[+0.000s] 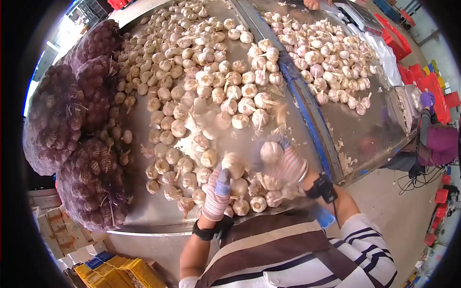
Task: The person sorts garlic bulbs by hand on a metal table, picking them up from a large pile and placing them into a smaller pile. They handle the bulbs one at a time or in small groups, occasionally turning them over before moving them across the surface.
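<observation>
My left hand [218, 192], in a striped glove with a grey-blue thumb, is closed around a garlic bulb [233, 165] low over the table's near side. To its right, my right hand [288, 161] wears a matching glove and grips another garlic bulb [271, 152]; motion smears its fingertips. Loose garlic bulbs [178, 128] spread across the metal table [144, 204] in front of me, and several lie close under both hands. Bits of dry skin are scattered among them.
Purple mesh sacks of garlic [91, 185] stack along the left edge. A blue-edged divider [307, 113] separates a second garlic pile [326, 57]. A person in purple [439, 144] is at the right; another person's hand [311, 4] shows at the top. Yellow crates [120, 271] stand below left.
</observation>
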{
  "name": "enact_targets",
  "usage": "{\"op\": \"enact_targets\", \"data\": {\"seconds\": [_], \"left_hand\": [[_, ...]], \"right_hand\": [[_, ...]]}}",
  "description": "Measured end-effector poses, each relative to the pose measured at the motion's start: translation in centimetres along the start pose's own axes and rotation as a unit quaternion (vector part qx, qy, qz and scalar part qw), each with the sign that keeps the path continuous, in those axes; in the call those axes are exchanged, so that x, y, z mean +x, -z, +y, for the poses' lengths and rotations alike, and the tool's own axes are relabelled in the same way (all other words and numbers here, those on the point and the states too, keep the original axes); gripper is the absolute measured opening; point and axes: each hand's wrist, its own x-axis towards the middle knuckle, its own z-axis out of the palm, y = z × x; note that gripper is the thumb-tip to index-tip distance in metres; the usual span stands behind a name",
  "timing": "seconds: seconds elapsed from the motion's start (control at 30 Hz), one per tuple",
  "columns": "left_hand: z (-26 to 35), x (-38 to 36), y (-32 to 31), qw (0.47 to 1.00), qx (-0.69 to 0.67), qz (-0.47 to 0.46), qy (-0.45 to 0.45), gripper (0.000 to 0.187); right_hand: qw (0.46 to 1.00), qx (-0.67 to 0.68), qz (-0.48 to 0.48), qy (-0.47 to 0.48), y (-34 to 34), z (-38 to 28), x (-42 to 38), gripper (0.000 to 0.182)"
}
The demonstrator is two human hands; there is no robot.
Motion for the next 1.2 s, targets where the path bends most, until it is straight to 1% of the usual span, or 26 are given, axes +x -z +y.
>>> {"op": "enact_targets", "data": {"seconds": [0.1,0.13,0.2,0.23,0.27,0.3,0.33,0.37,0.4,0.43,0.5,0.6,0.63,0.67,0.7,0.77,0.8,0.83,0.87,0.9,0.97,1.0,1.03,1.1,1.17,1.2], "left_hand": [[6.2,1.0,-2.8,0.998,-0.050,0.006,0.031,0.028],[6.9,1.0,-3.4,0.998,-0.043,-0.010,0.045,0.036],[6.1,1.3,-4.0,0.994,0.075,-0.027,-0.069,0.058],[6.4,1.5,-4.2,0.984,0.119,-0.038,-0.129,0.064],[6.9,1.8,-4.6,0.981,0.117,-0.041,-0.148,0.070],[7.4,2.2,-4.7,0.982,0.116,-0.043,-0.146,0.070],[7.9,2.6,-4.5,0.972,0.153,-0.056,-0.169,0.067],[8.0,2.8,-4.4,0.960,0.190,-0.068,-0.193,0.065],[7.4,2.9,-4.1,0.975,0.164,-0.090,-0.123,0.056],[6.2,3.0,-3.8,0.975,0.164,-0.091,-0.122,0.056],[3.3,2.9,-3.4,0.903,0.360,-0.234,-0.007,0.047],[0.7,1.6,-4.6,0.830,0.476,-0.284,0.059,0.041],[0.0,1.6,-4.7,0.830,0.475,-0.284,0.061,0.041],[-0.7,1.6,-4.8,0.834,0.460,-0.293,0.079,0.038],[-1.0,1.6,-4.8,0.837,0.446,-0.303,0.097,0.036],[-1.5,1.9,-3.6,0.840,0.423,-0.331,0.072,0.032],[-1.9,2.1,-3.5,0.891,0.373,-0.258,0.022,0.030],[-2.1,2.3,-3.4,0.930,0.318,-0.181,-0.029,0.028],[-2.1,1.9,-2.9,0.973,0.117,-0.187,0.074,0.026],[-0.7,1.9,-2.5,0.972,0.119,-0.187,0.073,0.026],[1.1,2.0,-1.7,0.953,-0.108,-0.201,0.199,0.034],[-1.6,1.3,-1.6,0.976,-0.073,-0.173,0.109,0.051],[0.1,1.3,-1.8,0.977,-0.071,-0.171,0.107,0.051],[3.7,0.7,-2.2,0.900,-0.301,-0.150,0.278,0.062],[4.2,0.2,-2.3,0.898,-0.288,-0.145,0.299,0.059],[4.7,0.1,-2.4,0.900,-0.282,-0.158,0.294,0.055]], "right_hand": [[0.996,0.090,0.015,0.004,-1.6,2.0,-1.8,0.032],[0.996,0.071,-0.046,0.012,1.8,2.5,-1.2,0.043],[0.989,0.130,-0.065,-0.023,5.7,2.4,-0.1,0.049],[0.977,0.186,-0.084,-0.058,3.0,2.0,-0.1,0.055],[0.995,0.091,-0.038,-0.004,0.3,1.5,-1.8,0.058],[0.940,0.317,-0.113,-0.055,1.0,0.3,-1.5,0.060],[0.827,0.522,-0.182,-0.102,1.8,-1.3,-1.5,0.061],[0.827,0.523,-0.180,-0.101,1.8,-4.1,-1.3,0.061],[0.936,0.294,-0.177,0.074,1.5,-7.7,-1.0,0.057],[0.957,0.038,-0.157,0.241,1.3,-10.5,-1.1,0.053],[0.918,0.042,-0.081,0.386,0.6,-13.8,-2.1,0.042],[0.954,-0.044,0.032,0.295,6.1,-13.2,-1.7,0.049],[0.920,-0.308,-0.030,0.242,5.8,-10.5,-2.3,0.047],[0.817,-0.562,0.046,0.121,4.3,-7.8,-3.1,0.045],[0.641,-0.764,-0.048,0.059,4.2,-5.6,-2.7,0.048],[0.224,-0.974,-0.016,-0.012,2.2,-0.4,-3.4,0.050],[0.220,-0.975,0.011,-0.031,2.7,1.2,-3.4,0.046],[0.221,-0.975,0.014,-0.029,2.9,1.4,-3.2,0.046],[0.277,-0.959,0.031,-0.048,3.2,1.6,-3.1,0.047],[0.332,-0.940,0.045,-0.067,3.5,1.7,-2.9,0.048],[0.335,-0.940,0.043,-0.048,5.4,1.0,-2.8,0.044],[0.532,-0.844,0.060,0.034,6.3,0.1,-3.0,0.041],[0.700,-0.702,0.073,0.113,6.2,-1.1,-3.4,0.038],[0.837,-0.522,0.107,0.127,5.0,-4.0,-5.7,0.030],[0.916,-0.371,0.110,0.108,5.4,-6.5,-7.7,0.023],[0.921,-0.349,0.116,0.133,5.7,-6.9,-8.2,0.015]]}}
